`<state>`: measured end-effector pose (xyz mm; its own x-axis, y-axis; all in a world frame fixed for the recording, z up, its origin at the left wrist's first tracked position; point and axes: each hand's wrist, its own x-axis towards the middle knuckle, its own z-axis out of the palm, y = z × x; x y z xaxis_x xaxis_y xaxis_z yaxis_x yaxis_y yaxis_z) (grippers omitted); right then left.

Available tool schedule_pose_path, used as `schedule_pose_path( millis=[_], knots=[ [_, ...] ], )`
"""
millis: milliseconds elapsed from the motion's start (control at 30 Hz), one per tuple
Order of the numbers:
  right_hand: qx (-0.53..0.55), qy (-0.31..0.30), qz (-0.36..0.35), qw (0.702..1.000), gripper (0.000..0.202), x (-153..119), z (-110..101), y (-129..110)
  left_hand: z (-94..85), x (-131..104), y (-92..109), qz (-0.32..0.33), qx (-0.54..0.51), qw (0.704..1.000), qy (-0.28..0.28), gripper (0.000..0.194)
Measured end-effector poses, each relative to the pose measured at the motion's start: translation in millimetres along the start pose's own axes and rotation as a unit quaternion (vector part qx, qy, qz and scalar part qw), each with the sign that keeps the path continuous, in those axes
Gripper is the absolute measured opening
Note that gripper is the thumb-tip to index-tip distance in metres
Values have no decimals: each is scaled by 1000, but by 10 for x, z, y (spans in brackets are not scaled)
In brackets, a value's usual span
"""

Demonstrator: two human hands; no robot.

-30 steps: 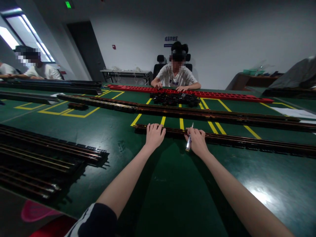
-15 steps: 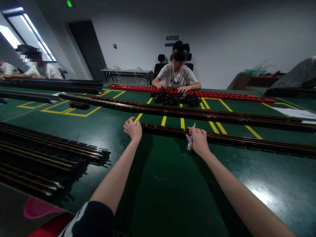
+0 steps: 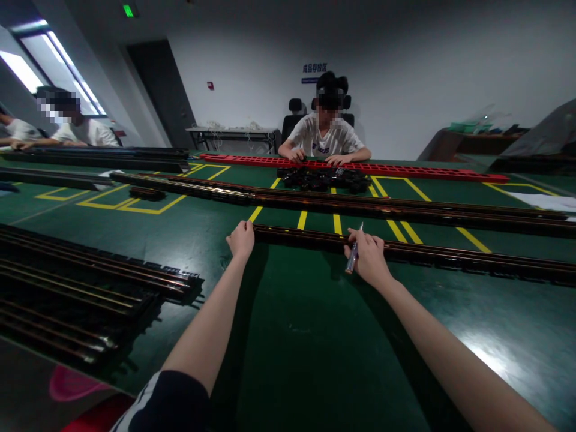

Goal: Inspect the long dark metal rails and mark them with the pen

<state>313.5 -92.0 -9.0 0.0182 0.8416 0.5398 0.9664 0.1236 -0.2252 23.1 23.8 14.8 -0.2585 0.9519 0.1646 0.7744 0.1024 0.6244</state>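
Observation:
A long black rail with copper-coloured strips (image 3: pixel 310 237) lies across the green table in front of me. My left hand (image 3: pixel 242 239) is closed round its left end, fingers curled in. Further right, my right hand (image 3: pixel 369 257) rests at the same rail with its fingers bent. Between the thumb and fingers of that hand sits a small screwdriver with a clear handle (image 3: pixel 351 259), its thin tip pointing up and away from me. Part of the rail is hidden behind the right hand.
More rails (image 3: pixel 288 198) run across the table beyond mine. Several stacked rails (image 3: pixel 90 270) lie at the left. Opposite, a person (image 3: pixel 321 132) works at a red slotted frame (image 3: pixel 427 172), with black parts (image 3: pixel 321 179) before it. Yellow tape lines mark the table (image 3: pixel 270 336).
My left hand's fingers, spread a little over the rail's end before, are now curled closed at it. The right hand and screwdriver have shifted slightly right in view.

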Motion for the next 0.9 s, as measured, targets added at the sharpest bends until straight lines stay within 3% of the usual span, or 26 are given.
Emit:
schedule_pose_path(
  millis=[233,467,700,900],
  knots=[
    [90,65,24,994,25,27,77,-63,-12,11,-7,-7,7,1000,-2,35],
    [195,44,-7,980,33,228,95,-506,-17,88,-81,11,4,1000,-14,37],
    [380,40,51,923,41,663,261,-1028,7,201,-222,60,-43,997,-19,33],
    [459,-4,136,878,19,964,412,-1395,41,269,-261,72,-77,994,-17,32]
  ],
)
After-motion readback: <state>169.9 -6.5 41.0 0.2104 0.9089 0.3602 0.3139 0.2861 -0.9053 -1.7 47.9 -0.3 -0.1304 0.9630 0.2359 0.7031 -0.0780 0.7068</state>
